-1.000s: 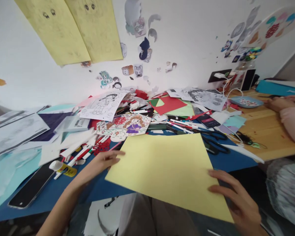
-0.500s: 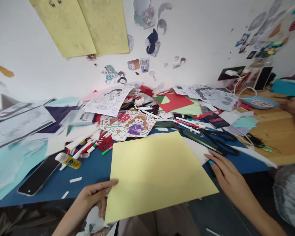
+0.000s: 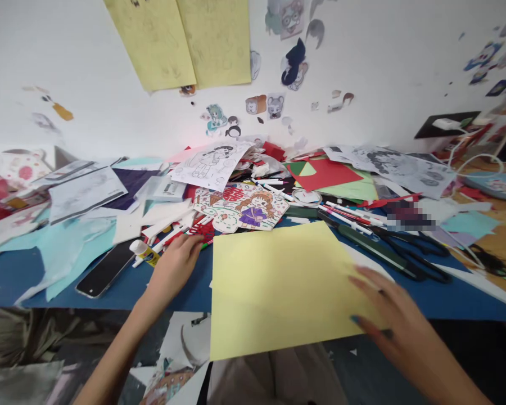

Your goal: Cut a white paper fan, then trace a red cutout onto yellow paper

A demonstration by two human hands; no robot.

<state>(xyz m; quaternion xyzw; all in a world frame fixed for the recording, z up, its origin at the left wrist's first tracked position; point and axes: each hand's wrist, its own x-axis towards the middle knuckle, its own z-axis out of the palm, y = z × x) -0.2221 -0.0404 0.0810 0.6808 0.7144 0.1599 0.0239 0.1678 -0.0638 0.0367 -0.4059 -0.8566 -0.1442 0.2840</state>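
Your right hand [image 3: 405, 332] lies open, fingers spread across the right edge of the yellow sheet [image 3: 278, 292], too blurred to tell whether it presses. Your left hand [image 3: 172, 270] curls loosely over the blue mat [image 3: 12, 270], just beside the sheet's left edge, holding nothing. The sheet lies flat and overhangs the mat's near edge, so keep your touch light and even. Beyond, the glue stick [image 3: 143, 253] and phone [image 3: 105, 269] sit left, the scissors [image 3: 417, 253] right, then the coloured drawing [image 3: 240, 207], red paper [image 3: 322, 173] and wall [image 3: 362, 73]
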